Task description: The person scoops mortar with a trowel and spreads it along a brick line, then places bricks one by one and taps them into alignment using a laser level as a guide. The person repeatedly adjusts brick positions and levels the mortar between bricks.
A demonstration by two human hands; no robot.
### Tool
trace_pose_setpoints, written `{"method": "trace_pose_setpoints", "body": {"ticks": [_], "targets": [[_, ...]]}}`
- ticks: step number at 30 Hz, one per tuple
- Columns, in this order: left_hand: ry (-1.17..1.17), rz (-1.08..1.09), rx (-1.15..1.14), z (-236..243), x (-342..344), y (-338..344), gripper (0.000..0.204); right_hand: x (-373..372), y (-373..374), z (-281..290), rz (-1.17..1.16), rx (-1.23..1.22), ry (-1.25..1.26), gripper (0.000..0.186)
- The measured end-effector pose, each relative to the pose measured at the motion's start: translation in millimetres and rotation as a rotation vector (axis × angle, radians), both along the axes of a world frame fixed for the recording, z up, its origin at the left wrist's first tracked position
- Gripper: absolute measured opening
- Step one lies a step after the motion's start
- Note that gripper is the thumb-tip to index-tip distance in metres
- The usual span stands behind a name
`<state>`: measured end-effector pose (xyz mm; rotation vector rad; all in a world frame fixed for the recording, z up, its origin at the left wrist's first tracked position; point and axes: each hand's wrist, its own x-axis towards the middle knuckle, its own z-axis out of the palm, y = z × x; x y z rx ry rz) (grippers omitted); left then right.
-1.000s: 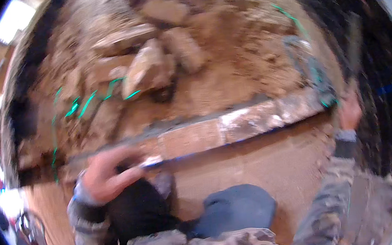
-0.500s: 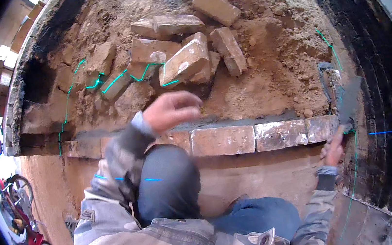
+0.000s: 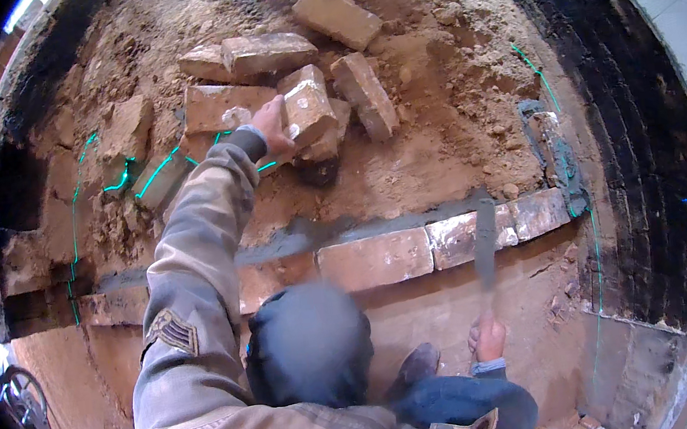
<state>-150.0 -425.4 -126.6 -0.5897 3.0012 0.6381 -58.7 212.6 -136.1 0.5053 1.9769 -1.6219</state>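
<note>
My left hand (image 3: 271, 127) reaches forward over the loose pile. Its fingers are closed on the left end of a tan brick (image 3: 308, 103) with white mortar patches, which sits tilted on top of other bricks; the far side of the grip is hidden. My right hand (image 3: 487, 338) is held low at the right, wrapped round the handle of a trowel (image 3: 486, 240). The grey blade points away from me, above the front row of laid bricks (image 3: 375, 259). Wet grey mortar (image 3: 303, 235) lies along the back of that row.
Several loose bricks (image 3: 363, 96) lie on rough soil (image 3: 439, 151). A blackened wall (image 3: 606, 114) rises at the right, with a mortared upright brick (image 3: 554, 146) beside it. Green string (image 3: 599, 269) runs down the right side. My knee (image 3: 308, 347) is close to the brick row.
My left hand has moved forward onto the top brick, which now sits at a different angle. My right hand has brought the trowel left and nearer from the right corner. The view has shifted.
</note>
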Motion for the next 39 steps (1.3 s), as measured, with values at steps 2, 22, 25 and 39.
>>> {"method": "trace_pose_setpoints", "body": {"ticks": [2,22,25,39], "targets": [[-0.016,-0.009,0.116,9.4,-8.7,11.7,0.116,-5.9,5.3,0.4,0.01,-0.006,0.067,0.044],[0.206,-0.342,1.561,110.4,65.8,202.8,0.1,-83.6,-125.5,139.1,0.706,0.127,0.905,0.03],[0.186,-0.312,1.6,102.6,69.0,201.7,0.099,-60.7,-58.7,133.5,0.712,0.217,0.838,0.03],[0.065,-0.504,1.808,101.3,33.0,214.6,0.094,-72.8,-97.3,165.5,0.56,-0.422,-0.319,0.056]]}}
